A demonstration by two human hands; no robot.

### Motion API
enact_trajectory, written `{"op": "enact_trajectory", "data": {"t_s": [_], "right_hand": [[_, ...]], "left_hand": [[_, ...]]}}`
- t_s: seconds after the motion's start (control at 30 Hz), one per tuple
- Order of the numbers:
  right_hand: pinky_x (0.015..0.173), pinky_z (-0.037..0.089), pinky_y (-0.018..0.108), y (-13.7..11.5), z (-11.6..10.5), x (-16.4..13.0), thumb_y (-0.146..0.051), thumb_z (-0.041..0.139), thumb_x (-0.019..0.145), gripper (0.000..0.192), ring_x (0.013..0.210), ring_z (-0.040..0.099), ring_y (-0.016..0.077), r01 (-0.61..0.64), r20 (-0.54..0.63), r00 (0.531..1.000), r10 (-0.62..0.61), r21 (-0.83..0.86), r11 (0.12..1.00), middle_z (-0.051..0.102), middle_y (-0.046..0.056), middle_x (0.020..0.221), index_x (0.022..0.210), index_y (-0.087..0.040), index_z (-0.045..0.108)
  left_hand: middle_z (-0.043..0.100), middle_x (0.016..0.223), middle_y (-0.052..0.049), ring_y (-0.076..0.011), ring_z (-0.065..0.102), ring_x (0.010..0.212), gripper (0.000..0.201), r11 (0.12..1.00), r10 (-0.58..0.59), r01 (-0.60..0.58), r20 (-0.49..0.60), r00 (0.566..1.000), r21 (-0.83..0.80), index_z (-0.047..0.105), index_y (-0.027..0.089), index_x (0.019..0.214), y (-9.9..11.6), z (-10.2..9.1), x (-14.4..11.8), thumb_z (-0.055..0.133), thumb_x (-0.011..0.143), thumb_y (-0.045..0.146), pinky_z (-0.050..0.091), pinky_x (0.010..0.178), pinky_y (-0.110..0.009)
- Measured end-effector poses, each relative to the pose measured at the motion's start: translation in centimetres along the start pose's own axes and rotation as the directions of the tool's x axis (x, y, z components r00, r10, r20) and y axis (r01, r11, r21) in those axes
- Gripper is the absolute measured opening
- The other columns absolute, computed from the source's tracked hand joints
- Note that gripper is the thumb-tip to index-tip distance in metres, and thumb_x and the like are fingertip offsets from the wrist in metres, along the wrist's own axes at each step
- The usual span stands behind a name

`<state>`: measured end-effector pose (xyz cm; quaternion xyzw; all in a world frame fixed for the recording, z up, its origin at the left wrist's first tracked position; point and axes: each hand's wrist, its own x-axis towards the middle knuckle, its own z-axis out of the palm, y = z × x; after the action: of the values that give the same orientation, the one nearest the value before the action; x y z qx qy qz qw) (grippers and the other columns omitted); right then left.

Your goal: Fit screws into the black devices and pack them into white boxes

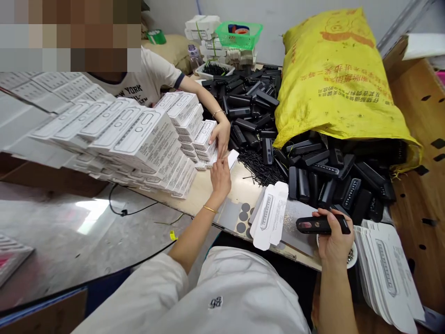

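My left hand (220,178) reaches forward to the finished boxes, its fingers closed on a small white box (233,157), whose far part is partly hidden. Right beside it, a co-worker's hand (221,135) touches the stacked small boxes (205,134). My right hand (335,239) grips a black elongated plastic device (321,225) with a small reddish window, thumb on top. Flat white carton blanks (271,215) printed with a device drawing lie between my hands. Under my right hand is a white bowl (353,260) of small metal bits, partly hidden.
Piled black devices (250,102) cover the back of the table, and more spill from a yellow sack (333,79). Thin black sticks (262,167) lie in front. Tall white box stacks (139,134) stand left; folded carton blanks (385,273) stand at right. A green basket (239,36) sits behind.
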<state>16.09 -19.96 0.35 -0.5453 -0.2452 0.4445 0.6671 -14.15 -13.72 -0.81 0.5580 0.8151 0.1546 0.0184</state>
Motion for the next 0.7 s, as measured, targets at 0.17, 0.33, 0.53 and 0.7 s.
{"op": "enact_trajectory", "data": {"t_s": [0.17, 0.33, 0.53, 0.7], "right_hand": [[0.063, 0.058, 0.032, 0.0, -0.4, -0.2, -0.032, 0.081, 0.060, 0.039, 0.060, 0.068, 0.0149, -0.003, 0.003, 1.000, 0.003, 0.022, 1.000, 0.073, -0.001, 0.069, 0.087, -0.019, 0.057], [0.063, 0.058, 0.032, -0.3, -0.9, -0.2, -0.033, 0.082, 0.058, 0.040, 0.060, 0.069, 0.0151, 0.005, -0.002, 1.000, -0.005, 0.043, 0.999, 0.073, 0.000, 0.069, 0.086, -0.019, 0.057], [0.062, 0.057, 0.031, -0.4, -1.0, 0.2, -0.033, 0.083, 0.057, 0.042, 0.059, 0.068, 0.0152, 0.015, 0.003, 1.000, -0.015, 0.060, 0.998, 0.073, -0.001, 0.068, 0.086, -0.019, 0.057], [0.064, 0.057, 0.032, -0.1, -1.5, -0.1, -0.034, 0.084, 0.056, 0.043, 0.060, 0.068, 0.0157, -0.018, -0.015, 1.000, 0.019, 0.058, 0.998, 0.073, 0.000, 0.069, 0.086, -0.019, 0.057]], "left_hand": [[0.047, 0.132, -0.025, -0.0364, 0.046, 0.117, 0.054, 0.975, -0.024, 0.003, 0.091, 0.996, 0.223, 0.036, 0.009, 0.143, 0.3, -0.4, 0.5, 0.023, 0.091, 0.007, 0.040, 0.092, -0.050], [0.041, 0.140, -0.025, -0.0385, 0.044, 0.120, 0.053, 0.964, -0.052, 0.029, 0.084, 0.995, 0.264, 0.040, 0.011, 0.140, -0.4, -0.6, 0.6, 0.023, 0.090, 0.005, 0.041, 0.090, -0.053], [0.044, 0.132, -0.024, -0.0408, 0.047, 0.122, 0.070, 0.992, -0.017, -0.022, 0.298, 0.954, 0.127, 0.031, 0.020, 0.145, -1.6, -0.2, 0.6, 0.061, 0.084, 0.035, 0.043, 0.093, -0.053], [0.052, 0.121, -0.018, -0.0355, 0.060, 0.108, 0.078, 0.990, -0.069, 0.018, 0.362, 0.929, 0.141, 0.025, 0.026, 0.148, -1.3, -1.0, 1.7, 0.064, 0.081, 0.024, 0.048, 0.088, -0.044]]}}
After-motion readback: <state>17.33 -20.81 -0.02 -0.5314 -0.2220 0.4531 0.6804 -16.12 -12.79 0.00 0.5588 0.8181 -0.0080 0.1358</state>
